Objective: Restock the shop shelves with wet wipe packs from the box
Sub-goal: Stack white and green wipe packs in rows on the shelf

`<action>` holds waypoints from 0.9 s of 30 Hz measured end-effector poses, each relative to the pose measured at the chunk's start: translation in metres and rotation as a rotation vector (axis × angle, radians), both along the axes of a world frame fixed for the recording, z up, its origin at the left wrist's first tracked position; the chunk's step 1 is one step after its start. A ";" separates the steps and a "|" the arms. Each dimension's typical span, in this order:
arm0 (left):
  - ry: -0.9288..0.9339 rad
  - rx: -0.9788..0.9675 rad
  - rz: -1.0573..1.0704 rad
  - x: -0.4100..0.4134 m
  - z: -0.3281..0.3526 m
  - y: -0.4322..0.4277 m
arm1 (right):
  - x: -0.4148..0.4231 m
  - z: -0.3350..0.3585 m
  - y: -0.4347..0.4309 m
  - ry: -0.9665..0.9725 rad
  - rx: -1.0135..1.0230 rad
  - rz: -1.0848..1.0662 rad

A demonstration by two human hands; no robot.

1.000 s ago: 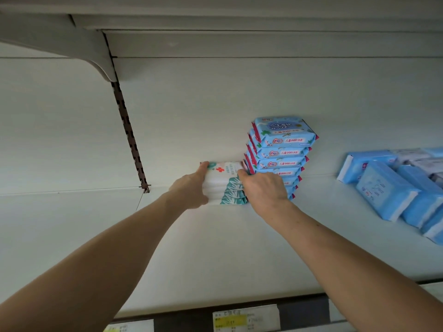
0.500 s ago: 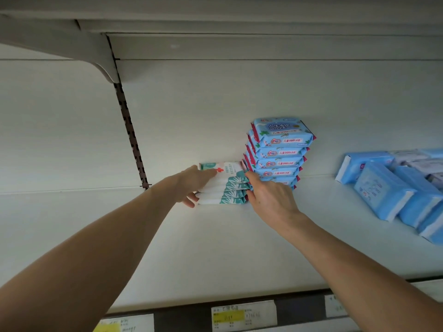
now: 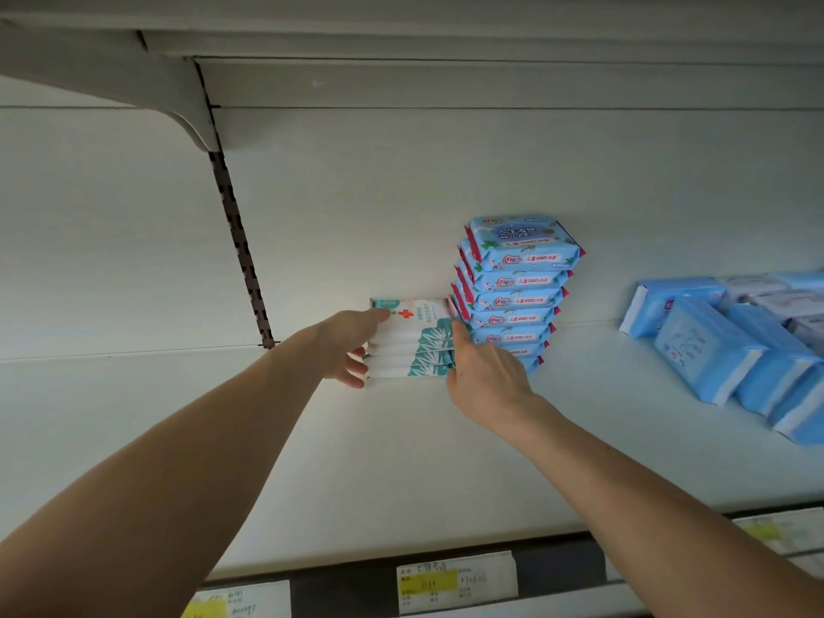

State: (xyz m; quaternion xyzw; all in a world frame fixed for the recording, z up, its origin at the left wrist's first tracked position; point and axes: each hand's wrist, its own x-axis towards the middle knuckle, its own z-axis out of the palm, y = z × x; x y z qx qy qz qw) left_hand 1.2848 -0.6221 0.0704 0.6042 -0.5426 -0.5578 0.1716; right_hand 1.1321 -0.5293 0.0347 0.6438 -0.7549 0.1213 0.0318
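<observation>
Moved: both hands have slackened off the packs (image 3: 412, 345) since a second ago.
Left hand (image 3: 350, 345): open, straight fingers touching the packs' left end.
Right hand (image 3: 486, 376): open, fingers against their right end.
Packs: stacked at the shelf's (image 3: 312, 461) back edge, just beside the blue stack (image 3: 512, 296).
Risk: a finger snagging on withdrawal could tip the leaning blue stack.

One wide-angle camera, worn on the head, faces straight into a white metal shop shelf (image 3: 401, 461) from close in front, above its board and below the white upper shelf (image 3: 490, 82) at 12 o'clock; paper price labels (image 3: 457, 582) edge 6 o'clock.
</observation>
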 end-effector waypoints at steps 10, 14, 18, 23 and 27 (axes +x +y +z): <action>-0.015 -0.013 -0.035 -0.001 -0.004 -0.003 | -0.003 0.001 -0.007 -0.293 0.112 0.049; -0.045 -0.017 -0.048 0.001 -0.004 -0.007 | -0.003 0.002 -0.005 -0.322 0.118 0.071; -0.052 -0.017 -0.048 0.001 -0.003 -0.008 | -0.004 0.006 -0.004 -0.285 0.156 0.070; -0.039 -0.010 -0.034 -0.001 -0.002 -0.006 | 0.004 0.009 -0.008 -0.189 0.193 0.033; -0.037 -0.023 -0.020 0.002 0.000 -0.005 | 0.009 0.008 -0.010 -0.199 0.197 0.063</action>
